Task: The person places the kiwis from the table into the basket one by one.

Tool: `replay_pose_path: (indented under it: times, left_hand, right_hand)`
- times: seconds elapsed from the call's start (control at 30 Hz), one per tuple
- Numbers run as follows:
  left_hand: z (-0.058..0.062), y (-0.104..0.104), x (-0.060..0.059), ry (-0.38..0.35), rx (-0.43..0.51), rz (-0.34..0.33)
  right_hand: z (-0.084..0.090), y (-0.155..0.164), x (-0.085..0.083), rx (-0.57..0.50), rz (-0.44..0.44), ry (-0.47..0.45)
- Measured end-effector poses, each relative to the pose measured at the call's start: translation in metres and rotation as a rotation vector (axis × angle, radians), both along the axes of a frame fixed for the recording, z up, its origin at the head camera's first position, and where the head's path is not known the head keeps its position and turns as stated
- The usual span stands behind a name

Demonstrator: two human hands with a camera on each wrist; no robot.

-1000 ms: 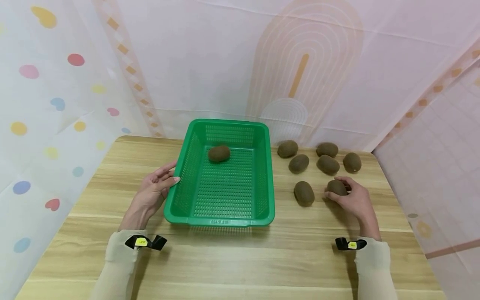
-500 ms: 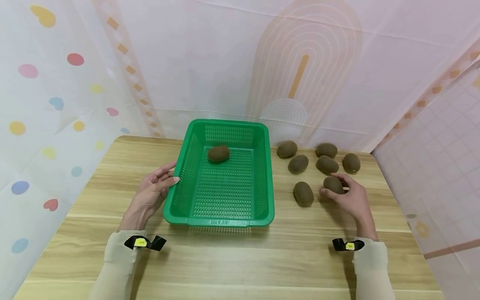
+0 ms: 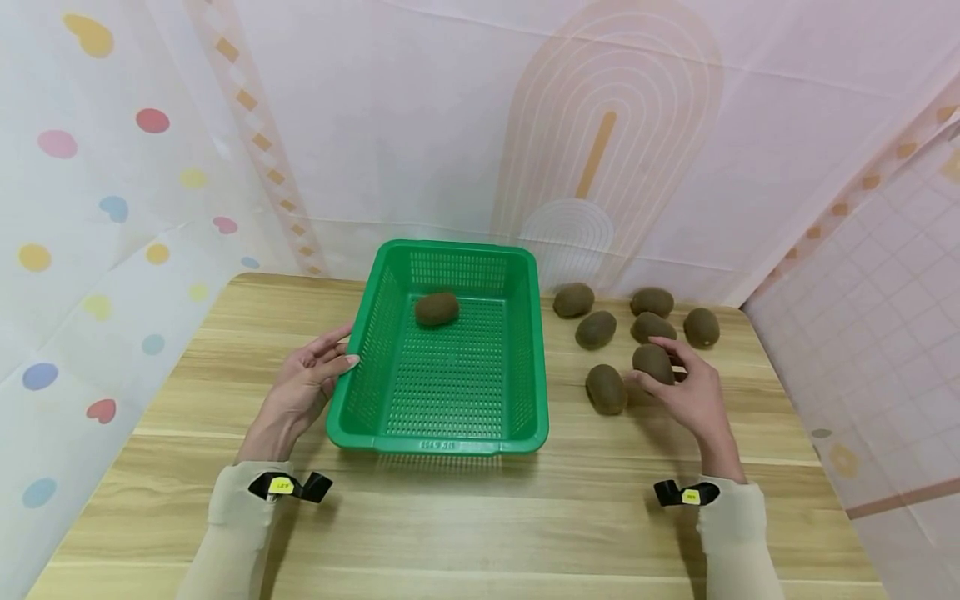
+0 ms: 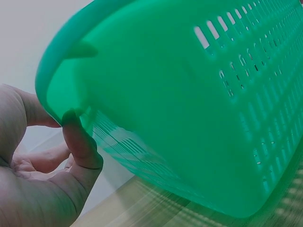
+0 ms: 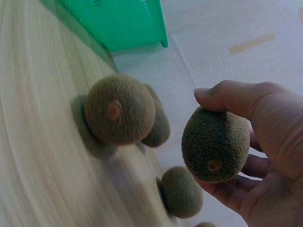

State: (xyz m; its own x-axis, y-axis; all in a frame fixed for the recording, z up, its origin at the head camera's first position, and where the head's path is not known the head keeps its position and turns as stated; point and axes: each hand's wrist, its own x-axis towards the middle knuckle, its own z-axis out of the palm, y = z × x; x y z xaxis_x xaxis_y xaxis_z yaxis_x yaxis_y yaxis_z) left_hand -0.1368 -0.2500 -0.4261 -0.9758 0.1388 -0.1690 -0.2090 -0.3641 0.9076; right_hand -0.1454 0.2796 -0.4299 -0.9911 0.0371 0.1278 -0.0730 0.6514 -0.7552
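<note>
A green plastic basket [image 3: 450, 446] with slotted walls stands left of the middle of the table, one brown kiwi [image 3: 437, 309] lying inside toward the back. My left hand [image 3: 309, 382] pinches the basket's left rim between thumb and fingers, as the left wrist view also shows at the rim [image 4: 52, 61]. In my right hand [image 3: 693, 396] a fuzzy kiwi [image 5: 216, 144] is gripped between thumb and fingers, raised off the table. Just left of it on the wood lies another kiwi [image 3: 606, 389].
Behind the right hand several more kiwis lie near the table's back edge, among them a kiwi [image 3: 573, 300] beside the basket and a kiwi [image 3: 702, 327] farthest right. A patterned cloth [image 3: 420, 125] hangs behind the wooden table [image 3: 450, 533].
My right hand has lifted the kiwi and moved it left and a little away from me. The left hand and the basket have stayed in place.
</note>
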Motion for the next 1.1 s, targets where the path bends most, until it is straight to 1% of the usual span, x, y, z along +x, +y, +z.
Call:
replay_pose_path:
  times: [0.33,0.6,0.77,1.1]
  left_hand:
    - [0.001,-0.001,0.0,-0.003,-0.012,-0.001]
    - [0.003,0.0,0.0,-0.022,-0.038,0.012]
    - [0.002,0.0,0.0,-0.014,-0.045,0.005]
    - [0.002,0.0,0.0,-0.011,-0.035,0.008]
  right_hand:
    - [0.005,-0.019,0.001,-0.054,0.024,0.053]
    - [0.01,-0.03,0.004,-0.075,0.037,0.07]
    - [0.014,-0.038,0.006,-0.1,0.05,0.09]
    - [0.018,-0.059,-0.001,-0.154,0.137,0.141]
